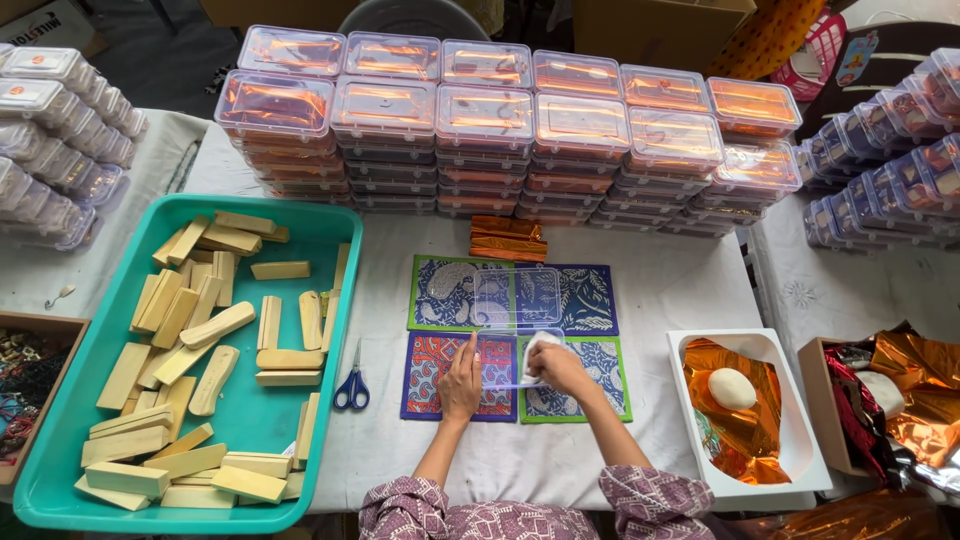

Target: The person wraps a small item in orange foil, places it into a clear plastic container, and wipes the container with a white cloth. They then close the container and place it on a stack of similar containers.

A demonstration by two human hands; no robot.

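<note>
Two hands work at the middle of a white-covered surface [660, 290], seen from above. The left hand [461, 382] lies flat, fingers together and extended, pressing down on the near part of an open clear box [512, 318]; its grip encloses nothing. The right hand [562, 367] is curled around a white cloth [540, 345], held against the same near part of the box. The box lies unfolded, its far half [517, 297] over the upper pair of four printed mats: blue-white with green edge [445, 293], dark blue [588, 298], red-blue [428, 372], and blue with green edge [602, 385].

Just beyond the mats sits a small pile of orange foil [508, 238], and behind it a wall of stacked clear boxes [485, 130] with orange contents. More stacks of boxes stand at far left [60, 130] and far right [890, 160].

Left of the mats, blue-handled scissors [351, 385] lie beside a teal tray [320, 230] filled with pale wooden blocks [200, 350]. Right of the mats, a white tub [790, 430] is lined with orange foil carrying a white oval lump [732, 388]. Further right, a carton [815, 400] holds crumpled foil and wrapping. Patterned sleeves [640, 500] show at the lower edge.
</note>
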